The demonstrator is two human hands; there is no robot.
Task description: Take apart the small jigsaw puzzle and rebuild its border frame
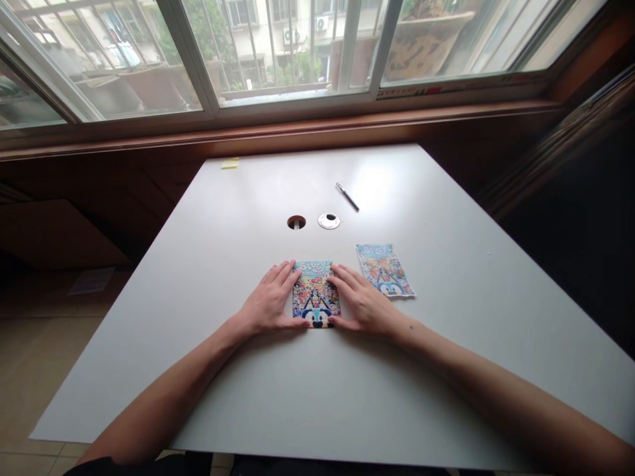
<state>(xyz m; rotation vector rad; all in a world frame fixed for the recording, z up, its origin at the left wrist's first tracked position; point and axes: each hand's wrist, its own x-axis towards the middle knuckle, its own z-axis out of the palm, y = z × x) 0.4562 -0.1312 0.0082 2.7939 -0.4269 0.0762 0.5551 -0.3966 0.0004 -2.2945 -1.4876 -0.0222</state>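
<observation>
A small, flat, colourful picture booklet, with "Bluey" lettering and a blue cartoon dog's head, lies flat on the white table. My left hand holds its left edge, the thumb at the lower corner and the fingertips along the upper left. On the opposite side my right hand grips the right edge in the same way. To the right of that hand rests a matching picture packet, slightly turned, with a pale border. Whether the booklet has inner pages cannot be seen.
The white table carries a dark pen, a round hole and a silvery ring-shaped cover. Yellow sticky paper is at the far left corner. Behind the table stands a wooden window ledge.
</observation>
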